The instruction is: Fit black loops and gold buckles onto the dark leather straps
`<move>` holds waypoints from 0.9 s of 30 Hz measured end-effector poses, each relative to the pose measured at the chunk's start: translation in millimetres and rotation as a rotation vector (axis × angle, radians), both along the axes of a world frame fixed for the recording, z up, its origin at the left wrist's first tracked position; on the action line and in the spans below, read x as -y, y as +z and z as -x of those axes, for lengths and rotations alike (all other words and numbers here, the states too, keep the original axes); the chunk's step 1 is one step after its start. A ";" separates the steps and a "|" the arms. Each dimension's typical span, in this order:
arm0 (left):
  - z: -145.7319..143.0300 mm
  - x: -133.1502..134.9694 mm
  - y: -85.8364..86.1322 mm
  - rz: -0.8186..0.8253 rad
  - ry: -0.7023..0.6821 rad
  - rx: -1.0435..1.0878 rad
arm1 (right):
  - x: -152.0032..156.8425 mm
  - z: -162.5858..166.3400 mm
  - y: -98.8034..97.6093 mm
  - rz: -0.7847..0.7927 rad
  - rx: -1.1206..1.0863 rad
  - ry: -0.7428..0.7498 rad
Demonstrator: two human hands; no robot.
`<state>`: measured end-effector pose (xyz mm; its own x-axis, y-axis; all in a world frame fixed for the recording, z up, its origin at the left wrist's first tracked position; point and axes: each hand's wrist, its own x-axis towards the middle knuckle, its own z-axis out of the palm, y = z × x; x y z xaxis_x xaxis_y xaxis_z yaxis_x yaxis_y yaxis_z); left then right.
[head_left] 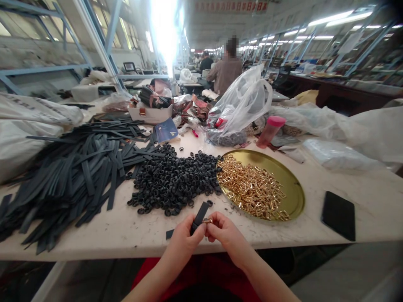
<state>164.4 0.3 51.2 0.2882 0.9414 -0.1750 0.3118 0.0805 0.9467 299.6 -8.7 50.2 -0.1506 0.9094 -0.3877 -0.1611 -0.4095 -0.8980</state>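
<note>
My left hand [184, 240] is closed around a black strap [200, 214] that sticks up and away from my fingers at the table's near edge. Touching it from the right, my right hand [224, 233] pinches a small gold buckle [207, 220] against the strap. Just beyond my hands lies a heap of black rubber loops [172, 180]. A round gold tray [291, 184] to the right holds a pile of gold buckles [252, 188]. A large spread of black straps [72, 176] covers the left of the table.
A black phone [338, 214] lies at the right near the edge. Behind the tray stand a pink-capped bottle [270, 131] and a clear plastic bag [241, 107]. White sacks [28, 126] sit far left. A person [226, 69] stands with their back turned farther off.
</note>
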 end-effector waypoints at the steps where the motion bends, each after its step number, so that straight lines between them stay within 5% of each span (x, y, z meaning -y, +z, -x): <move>1: 0.8 1.1 -0.8 -0.018 -0.003 -0.039 | -0.1 0.8 0.0 0.003 -0.009 -0.012; 5: 1.5 4.1 -1.1 -0.062 0.012 -0.142 | 3.1 0.7 0.5 -0.018 -0.017 -0.022; 10: 5.0 3.6 0.5 -0.061 0.042 -0.125 | 13.8 -8.1 -0.6 -0.061 0.081 0.250; 15: 7.4 9.0 9.4 0.055 -0.015 -0.040 | 20.5 -10.2 -10.9 -0.351 0.281 0.090; 20: 14.7 23.2 16.1 0.264 -0.123 0.035 | 23.5 -4.2 -15.5 -0.181 0.034 -0.028; 24: 27.5 31.7 11.2 0.107 -0.144 -0.082 | 28.9 1.3 -9.1 0.063 -0.302 -0.268; 27: 30.8 36.7 12.4 -0.028 -0.218 -0.165 | 37.3 9.8 -6.6 0.190 -0.462 -0.264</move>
